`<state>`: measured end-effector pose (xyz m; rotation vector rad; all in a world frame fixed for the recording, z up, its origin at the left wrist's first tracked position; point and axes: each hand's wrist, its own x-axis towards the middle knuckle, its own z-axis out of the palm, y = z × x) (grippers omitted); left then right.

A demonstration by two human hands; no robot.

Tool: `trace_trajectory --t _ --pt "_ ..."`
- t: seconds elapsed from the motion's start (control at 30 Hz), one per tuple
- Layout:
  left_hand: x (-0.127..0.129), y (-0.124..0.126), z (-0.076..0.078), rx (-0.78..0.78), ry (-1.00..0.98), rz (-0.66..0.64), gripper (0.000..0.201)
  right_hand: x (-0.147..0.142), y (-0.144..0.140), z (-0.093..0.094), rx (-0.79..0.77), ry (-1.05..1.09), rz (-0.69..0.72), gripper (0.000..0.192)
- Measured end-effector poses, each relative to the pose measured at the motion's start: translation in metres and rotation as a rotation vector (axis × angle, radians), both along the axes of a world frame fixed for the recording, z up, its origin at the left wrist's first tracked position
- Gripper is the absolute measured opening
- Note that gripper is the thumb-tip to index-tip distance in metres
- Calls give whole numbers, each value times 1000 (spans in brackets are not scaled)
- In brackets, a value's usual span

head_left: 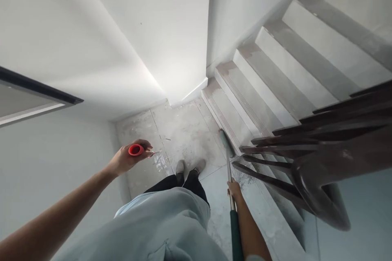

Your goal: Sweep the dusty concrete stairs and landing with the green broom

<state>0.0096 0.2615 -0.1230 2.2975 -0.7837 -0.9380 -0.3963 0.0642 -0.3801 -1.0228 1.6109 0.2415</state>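
Note:
My left hand [130,159] is held out over the floor, its fingers closed round a red tool handle [136,149] whose hollow round end faces up at me. A small thin tip shows past the fingers; the rest of this tool is hidden by the hand. Lower right, my right hand [234,189] grips the metal pole of a broom [229,171]. The broom has a dark green sleeve on its upper pole, beside my forearm. Its green head [226,140] rests at the foot of the stairs, against the lowest step.
Pale dusty stairs [260,73] rise to the upper right. A dark brown banister [337,163] with several balusters stands right of the broom. The tiled floor [180,130] has stains and loose bits. White walls [137,16] and a dark-edged frame [39,89] lie to the left.

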Motion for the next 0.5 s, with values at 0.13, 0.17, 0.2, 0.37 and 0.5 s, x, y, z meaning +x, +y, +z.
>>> trace_trajectory --t 0.13,0.17,0.2,0.37,0.5 --pt "-1 10 -2 -2 -34 6 41 44 -5 -21 90 35 61 21" --pt "-1 11 -2 -6 -43 9 41 50 0 -21 115 17 76 21" --pt "0 12 -1 -10 -47 14 41 51 7 -19 136 -6 92 21" --pt "6 17 -5 -52 -56 22 40 13 15 3 110 -125 94 42" --pt "7 22 -10 -44 -42 33 38 40 -22 -6 3 -49 144 29"
